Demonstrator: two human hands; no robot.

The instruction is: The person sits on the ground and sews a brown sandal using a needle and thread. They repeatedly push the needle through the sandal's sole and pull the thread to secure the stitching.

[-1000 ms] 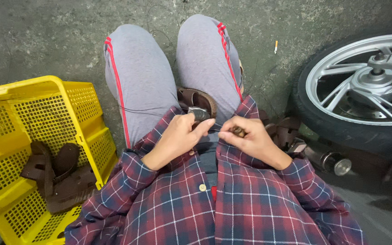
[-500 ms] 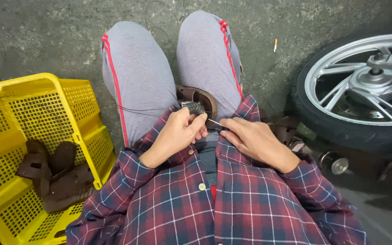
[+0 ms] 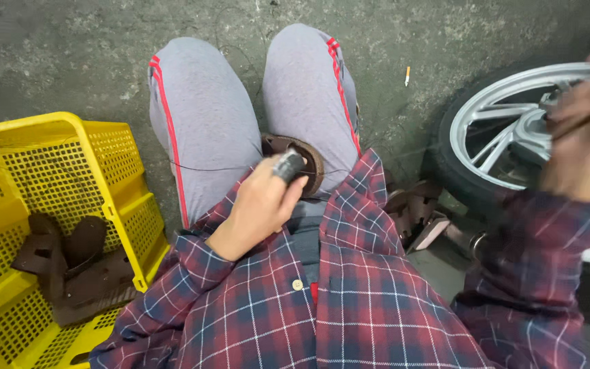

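Person's crouched on a concrete floor (image 3: 69, 41) in grey pants with red stripes and a plaid shirt. The left hand (image 3: 257, 208) sits low between the knees with its fingers pinched around a small dark cylindrical part (image 3: 288, 165), kept close to the body, probably so it doesn't roll off. The right hand (image 3: 585, 133) is up by the silver wheel (image 3: 507, 137) and badly blurred, so I honestly can't tell if it's gripping anything. A brown sandal (image 3: 308, 154) peeks out below, and a yellow plastic crate (image 3: 15, 171) on the left holds brownish rusty brake-shoe-looking pieces (image 3: 69, 263), handy within reach.
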